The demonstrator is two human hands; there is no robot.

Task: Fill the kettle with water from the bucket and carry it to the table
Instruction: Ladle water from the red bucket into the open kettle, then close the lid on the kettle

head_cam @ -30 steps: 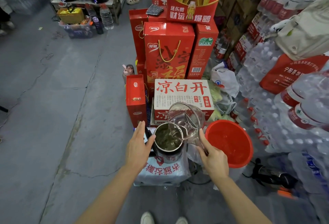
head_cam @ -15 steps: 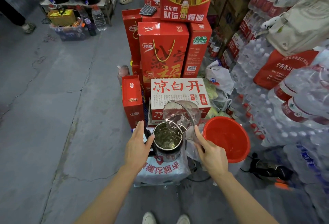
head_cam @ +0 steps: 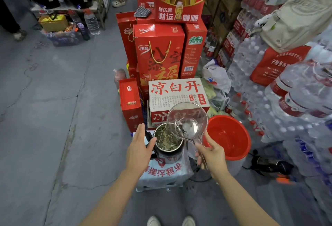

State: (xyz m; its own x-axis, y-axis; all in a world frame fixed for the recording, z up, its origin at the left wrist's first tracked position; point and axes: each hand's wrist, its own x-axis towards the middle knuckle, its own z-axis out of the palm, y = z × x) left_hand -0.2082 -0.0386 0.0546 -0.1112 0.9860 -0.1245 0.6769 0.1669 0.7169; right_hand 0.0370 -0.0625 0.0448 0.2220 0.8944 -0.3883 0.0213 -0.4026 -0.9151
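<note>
The handle of a clear ladle [head_cam: 186,123] is gripped by the right hand [head_cam: 212,157], its bowl tipped over the open kettle [head_cam: 168,144]. The left hand [head_cam: 139,149] is laid flat, fingers spread, against the kettle's left side. The red bucket [head_cam: 231,151] is set just right of the right hand. Stacked boxes [head_cam: 159,53] are crowded behind; bare floor [head_cam: 53,118] is left open to the left.
</note>
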